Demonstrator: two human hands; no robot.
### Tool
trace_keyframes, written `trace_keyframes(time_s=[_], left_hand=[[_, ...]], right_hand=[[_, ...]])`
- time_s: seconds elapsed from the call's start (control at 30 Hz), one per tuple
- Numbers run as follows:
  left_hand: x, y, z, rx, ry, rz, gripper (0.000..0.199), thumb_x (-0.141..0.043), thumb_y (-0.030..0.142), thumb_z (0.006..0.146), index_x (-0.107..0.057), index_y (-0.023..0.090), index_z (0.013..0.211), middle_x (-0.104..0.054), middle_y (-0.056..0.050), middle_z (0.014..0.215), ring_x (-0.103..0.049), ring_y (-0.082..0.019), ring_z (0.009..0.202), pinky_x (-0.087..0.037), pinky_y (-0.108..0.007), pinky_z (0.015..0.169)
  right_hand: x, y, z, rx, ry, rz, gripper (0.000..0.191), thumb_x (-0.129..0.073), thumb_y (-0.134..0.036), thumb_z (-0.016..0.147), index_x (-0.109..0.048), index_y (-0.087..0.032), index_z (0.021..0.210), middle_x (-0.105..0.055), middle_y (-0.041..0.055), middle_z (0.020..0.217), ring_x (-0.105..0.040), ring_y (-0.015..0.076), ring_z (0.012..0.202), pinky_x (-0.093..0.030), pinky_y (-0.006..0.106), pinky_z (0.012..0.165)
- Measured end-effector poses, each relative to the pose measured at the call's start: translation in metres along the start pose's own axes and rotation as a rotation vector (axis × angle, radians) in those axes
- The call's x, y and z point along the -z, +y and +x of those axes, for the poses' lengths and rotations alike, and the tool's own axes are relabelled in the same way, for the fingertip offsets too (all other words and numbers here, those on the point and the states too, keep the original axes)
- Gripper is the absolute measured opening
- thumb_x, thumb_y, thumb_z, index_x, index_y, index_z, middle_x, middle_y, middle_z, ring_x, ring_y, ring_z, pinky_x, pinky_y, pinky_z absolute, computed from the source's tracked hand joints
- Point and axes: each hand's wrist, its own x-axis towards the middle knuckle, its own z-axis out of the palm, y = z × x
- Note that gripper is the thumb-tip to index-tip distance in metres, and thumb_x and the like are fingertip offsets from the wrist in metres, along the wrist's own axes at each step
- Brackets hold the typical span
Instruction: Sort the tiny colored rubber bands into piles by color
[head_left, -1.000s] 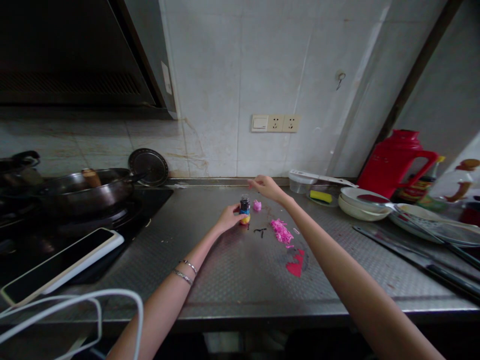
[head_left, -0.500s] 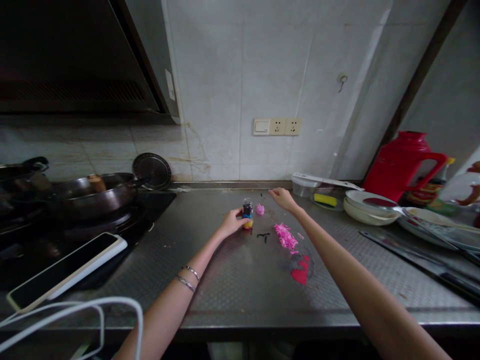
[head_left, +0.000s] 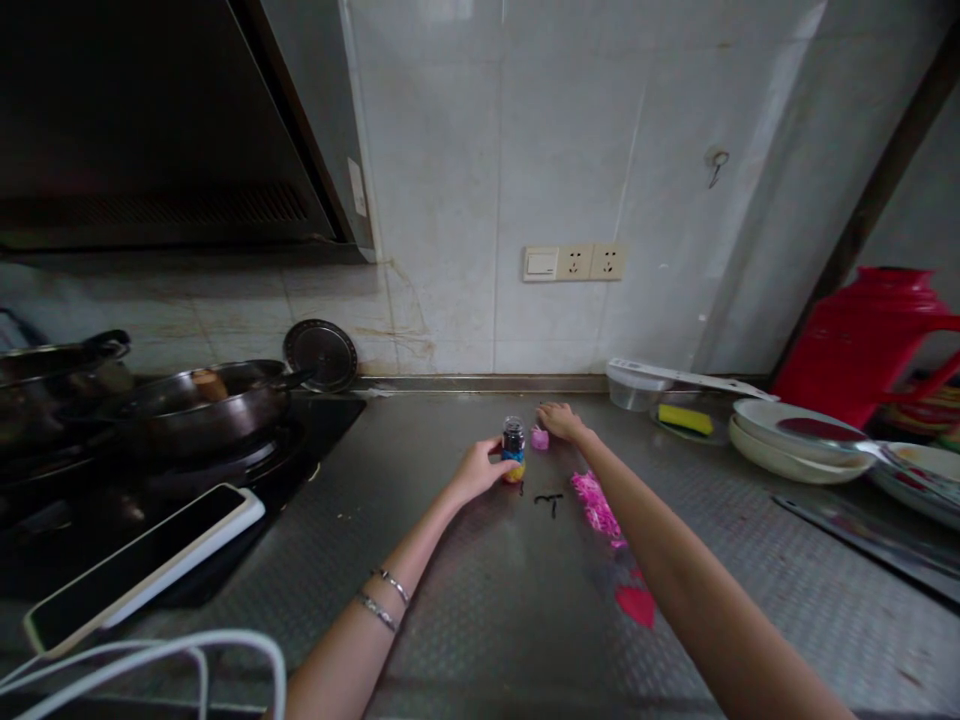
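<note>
Head view: the left hand (head_left: 475,474) grips the jar (head_left: 513,455) with thumb and fingers, likely to keep it upright on the counter (head_left: 450,580). The right hand (head_left: 562,422) rests low beside the pink piece (head_left: 539,437); I cannot tell its fingers' grip.

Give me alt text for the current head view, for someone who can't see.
The left hand holds a small jar with black, blue and yellow contents on a metal counter; the right hand is low beside a pink lump. Pink shreds lie nearer the camera, with pans at left, bowls and a red flask at right.
</note>
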Motion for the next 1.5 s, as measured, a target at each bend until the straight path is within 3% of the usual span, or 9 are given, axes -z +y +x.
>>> trace_keyframes(time_s=[0.2,0.43,0.7,0.83,0.97,1.07,1.27,1.5], left_hand=[[0.001,0.001,0.0,0.002,-0.014,0.003,0.033,-0.062,0.022,0.068,-0.06,0.014,0.1,-0.064,-0.007,0.1,-0.058,-0.019,0.091,-0.042,-0.032,0.085],[0.001,0.001,0.0,0.008,-0.015,0.016,0.034,-0.062,0.023,0.068,-0.06,0.014,0.1,-0.063,-0.008,0.1,-0.058,-0.019,0.09,-0.042,-0.032,0.084],[0.0,0.003,-0.001,-0.001,-0.018,-0.002,0.031,-0.061,0.021,0.068,-0.06,0.013,0.098,-0.063,-0.008,0.1,-0.058,-0.019,0.091,-0.042,-0.032,0.085],[0.001,0.002,-0.001,0.011,-0.02,-0.001,0.031,-0.061,0.021,0.068,-0.06,0.013,0.098,-0.064,-0.008,0.099,-0.058,-0.018,0.09,-0.042,-0.032,0.084],[0.0,0.0,0.0,0.01,-0.014,0.001,0.032,-0.062,0.02,0.068,-0.06,0.013,0.099,-0.064,-0.008,0.099,-0.058,-0.018,0.089,-0.042,-0.032,0.084],[-0.001,-0.001,0.0,0.011,-0.004,-0.004,0.033,-0.062,0.02,0.067,-0.06,0.013,0.1,-0.063,-0.008,0.1,-0.058,-0.018,0.09,-0.042,-0.033,0.085],[-0.001,-0.001,0.001,0.023,0.008,0.004,0.035,-0.064,0.022,0.066,-0.061,0.012,0.099,-0.064,-0.009,0.099,-0.058,-0.019,0.09,-0.041,-0.034,0.085],[0.0,0.003,0.0,0.031,0.015,0.007,0.033,-0.064,0.021,0.065,-0.062,0.012,0.097,-0.064,-0.009,0.099,-0.058,-0.02,0.091,-0.041,-0.034,0.086]], right_hand=[[-0.006,-0.005,0.02,-0.088,-0.05,0.019,0.051,-0.015,-0.046,0.087,-0.044,-0.024,0.123,-0.034,0.0081,0.135,-0.026,0.0305,0.122,-0.027,0.054,0.09],[-0.011,-0.006,0.025,-0.116,-0.044,0.053,0.052,-0.02,-0.046,0.086,-0.051,-0.018,0.117,-0.04,0.0125,0.13,-0.029,0.0317,0.121,-0.026,0.058,0.09],[0.002,-0.003,0.01,-0.078,0.096,0.138,0.049,-0.024,-0.042,0.086,-0.059,-0.013,0.104,-0.05,0.0162,0.12,-0.043,0.0276,0.112,-0.034,0.044,0.089],[0.016,0.001,-0.006,-0.007,0.15,0.204,0.043,-0.029,-0.037,0.086,-0.064,-0.014,0.096,-0.063,0.0109,0.102,-0.056,0.0216,0.095,-0.041,0.028,0.08],[0.029,0.0,-0.029,0.121,0.207,0.425,0.032,-0.044,-0.032,0.077,-0.067,-0.014,0.093,-0.067,0.0053,0.092,-0.06,0.0193,0.084,-0.044,0.023,0.071],[0.039,-0.006,-0.055,0.251,0.137,0.549,0.027,-0.05,-0.024,0.07,-0.069,-0.013,0.085,-0.069,0.0052,0.083,-0.061,0.0179,0.077,-0.044,0.022,0.068],[0.05,-0.024,-0.113,0.419,-0.12,0.443,0.027,-0.047,-0.014,0.062,-0.071,-0.015,0.076,-0.067,0.0005,0.069,-0.058,0.014,0.063,-0.042,0.02,0.06],[0.044,-0.033,-0.147,0.411,-0.272,0.396,0.032,-0.043,-0.008,0.057,-0.069,-0.016,0.072,-0.066,0.0008,0.068,-0.056,0.0127,0.062,-0.042,0.02,0.059]])
